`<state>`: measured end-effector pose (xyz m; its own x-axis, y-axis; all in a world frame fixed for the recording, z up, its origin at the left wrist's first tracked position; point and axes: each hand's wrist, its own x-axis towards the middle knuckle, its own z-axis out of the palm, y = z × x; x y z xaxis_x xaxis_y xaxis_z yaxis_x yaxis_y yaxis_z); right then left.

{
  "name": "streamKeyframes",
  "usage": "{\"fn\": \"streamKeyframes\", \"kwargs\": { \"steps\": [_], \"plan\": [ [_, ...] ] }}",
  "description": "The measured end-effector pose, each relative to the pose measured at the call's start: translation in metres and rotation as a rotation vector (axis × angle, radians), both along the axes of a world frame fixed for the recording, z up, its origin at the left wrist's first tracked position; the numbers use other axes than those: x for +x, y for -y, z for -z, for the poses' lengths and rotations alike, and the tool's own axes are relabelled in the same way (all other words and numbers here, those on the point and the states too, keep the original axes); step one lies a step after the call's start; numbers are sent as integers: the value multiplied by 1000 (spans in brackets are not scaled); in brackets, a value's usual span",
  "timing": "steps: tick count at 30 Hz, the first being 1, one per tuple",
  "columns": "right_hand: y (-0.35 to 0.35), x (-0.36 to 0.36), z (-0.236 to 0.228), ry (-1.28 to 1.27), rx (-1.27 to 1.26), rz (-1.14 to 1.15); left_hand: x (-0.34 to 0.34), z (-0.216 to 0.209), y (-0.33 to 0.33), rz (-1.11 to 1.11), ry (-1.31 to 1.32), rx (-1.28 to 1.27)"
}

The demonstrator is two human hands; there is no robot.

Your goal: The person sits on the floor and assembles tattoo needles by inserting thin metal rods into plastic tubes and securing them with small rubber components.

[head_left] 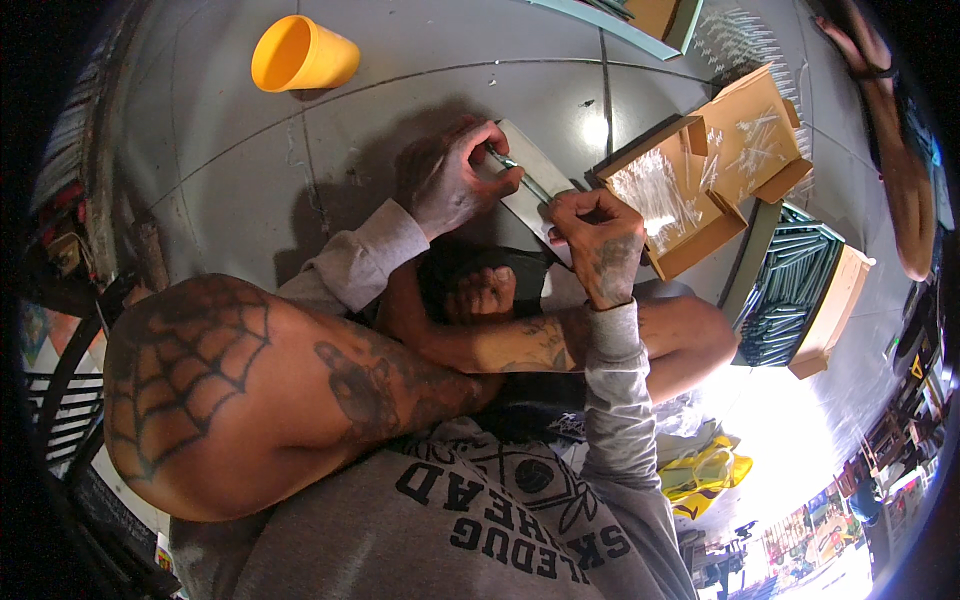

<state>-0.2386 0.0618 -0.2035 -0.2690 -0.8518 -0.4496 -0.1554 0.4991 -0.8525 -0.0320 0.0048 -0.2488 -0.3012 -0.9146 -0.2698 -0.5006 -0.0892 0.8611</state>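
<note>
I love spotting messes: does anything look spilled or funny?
Maybe: many thin clear pieces lie loose on the floor, beyond the open cardboard box holding similar ones. That looks odd, though I can't tell whether they spilled.

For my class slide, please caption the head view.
Left hand and right hand hold a slim green rod beside an open cardboard box.
</note>
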Motion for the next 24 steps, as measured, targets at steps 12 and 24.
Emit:
{"fn": "streamKeyframes", "kwargs": {
  "steps": [12,24],
  "plan": [
    [0,-4,-8,1,56,-52,-4,1,0,-36,23,-299],
    [-7,-5,2,43,-26,5,-5,2,-1,20,-151,-171]
  ]
}}
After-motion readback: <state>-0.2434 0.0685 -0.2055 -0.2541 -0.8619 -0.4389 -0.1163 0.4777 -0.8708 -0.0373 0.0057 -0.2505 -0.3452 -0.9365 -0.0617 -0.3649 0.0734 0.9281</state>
